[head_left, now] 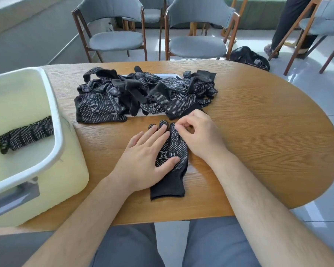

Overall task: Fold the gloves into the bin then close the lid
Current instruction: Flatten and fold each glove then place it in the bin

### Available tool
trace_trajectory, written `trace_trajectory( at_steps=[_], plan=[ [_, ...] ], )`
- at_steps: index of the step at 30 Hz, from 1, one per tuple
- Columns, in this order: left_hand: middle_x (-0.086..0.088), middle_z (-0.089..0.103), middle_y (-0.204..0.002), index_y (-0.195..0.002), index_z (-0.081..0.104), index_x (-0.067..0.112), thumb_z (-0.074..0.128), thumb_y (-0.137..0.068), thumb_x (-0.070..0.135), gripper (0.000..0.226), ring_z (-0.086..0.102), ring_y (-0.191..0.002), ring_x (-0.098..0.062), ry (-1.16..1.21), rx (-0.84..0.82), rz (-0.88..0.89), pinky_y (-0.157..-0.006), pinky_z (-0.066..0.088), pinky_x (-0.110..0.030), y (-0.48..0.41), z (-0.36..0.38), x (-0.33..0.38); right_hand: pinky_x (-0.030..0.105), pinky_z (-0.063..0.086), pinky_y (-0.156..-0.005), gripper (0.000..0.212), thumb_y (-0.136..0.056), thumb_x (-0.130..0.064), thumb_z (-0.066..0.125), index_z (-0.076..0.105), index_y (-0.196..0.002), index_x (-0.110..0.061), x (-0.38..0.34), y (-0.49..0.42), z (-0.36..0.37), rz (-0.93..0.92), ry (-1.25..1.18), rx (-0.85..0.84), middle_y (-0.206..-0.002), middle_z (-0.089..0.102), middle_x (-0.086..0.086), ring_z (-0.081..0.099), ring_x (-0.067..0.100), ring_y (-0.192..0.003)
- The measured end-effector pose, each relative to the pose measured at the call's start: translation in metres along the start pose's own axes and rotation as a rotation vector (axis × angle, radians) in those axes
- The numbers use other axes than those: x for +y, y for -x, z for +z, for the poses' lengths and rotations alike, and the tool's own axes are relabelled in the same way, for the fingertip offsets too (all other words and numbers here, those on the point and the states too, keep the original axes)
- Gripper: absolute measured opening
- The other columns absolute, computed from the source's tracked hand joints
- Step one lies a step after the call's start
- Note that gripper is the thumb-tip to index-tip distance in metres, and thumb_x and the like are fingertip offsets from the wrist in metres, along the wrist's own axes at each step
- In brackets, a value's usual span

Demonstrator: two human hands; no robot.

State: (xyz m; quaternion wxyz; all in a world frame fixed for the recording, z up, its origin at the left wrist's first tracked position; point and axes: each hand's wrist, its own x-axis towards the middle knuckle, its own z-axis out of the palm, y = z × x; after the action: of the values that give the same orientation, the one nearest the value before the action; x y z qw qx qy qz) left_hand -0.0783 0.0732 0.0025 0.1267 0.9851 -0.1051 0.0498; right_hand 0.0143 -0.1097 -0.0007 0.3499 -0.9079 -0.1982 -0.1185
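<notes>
The bin (55,120) sits at the left, one folded glove (25,134) inside. The left hand (143,160) lies flat, fingers straight, pressing the glove (172,172) to the table (258,132). The glove's long axis runs away from the person, cuff nearest. At its far end the right hand (199,135), fingers curled, pinches a fingertip, likely to fold it toward the cuff. The pile (143,93) waits beyond.

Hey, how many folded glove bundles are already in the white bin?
1. The folded bundle lies on the floor of the bin, near its right wall in view. The bin's left part runs out of frame, so more may be hidden.
</notes>
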Motion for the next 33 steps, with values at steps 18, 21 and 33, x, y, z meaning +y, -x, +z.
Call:
trace_trajectory(
  at_steps=[18,21,33],
  plan=[
    [0.018,0.027,-0.163,-0.152,0.043,0.033,0.039,-0.099,0.064,0.062,0.011,-0.153,0.001,0.117,0.115,0.165,-0.126,0.013,-0.033,0.007,-0.005,0.0,0.039,0.053,-0.087,0.012,-0.095,-0.038,0.062,0.071,-0.1,-0.032,0.004,0.005,-0.011,0.117,-0.034,0.04,-0.096,0.057,-0.014,0.055,0.008,-0.09],
    [0.023,0.022,-0.163,-0.154,0.038,0.039,0.035,-0.095,0.075,0.069,0.007,-0.153,0.002,0.07,0.018,0.19,-0.127,0.01,-0.033,0.006,-0.004,-0.002,0.042,0.048,-0.096,0.011,-0.089,-0.044,0.067,0.072,-0.091,-0.034,0.006,0.01,-0.012,0.122,0.048,-0.018,-0.095,0.058,-0.014,0.056,0.01,-0.097],
    [0.018,0.031,-0.162,-0.149,0.048,0.035,0.037,-0.1,0.063,0.058,0.014,-0.154,-0.002,0.105,0.079,0.202,-0.126,0.014,-0.036,0.01,-0.008,0.003,0.039,0.049,-0.09,0.009,-0.092,-0.045,0.064,0.069,-0.093,-0.037,0.003,0.009,-0.009,0.058,0.102,-0.021,-0.09,0.054,-0.016,0.053,0.008,-0.094]
  ],
)
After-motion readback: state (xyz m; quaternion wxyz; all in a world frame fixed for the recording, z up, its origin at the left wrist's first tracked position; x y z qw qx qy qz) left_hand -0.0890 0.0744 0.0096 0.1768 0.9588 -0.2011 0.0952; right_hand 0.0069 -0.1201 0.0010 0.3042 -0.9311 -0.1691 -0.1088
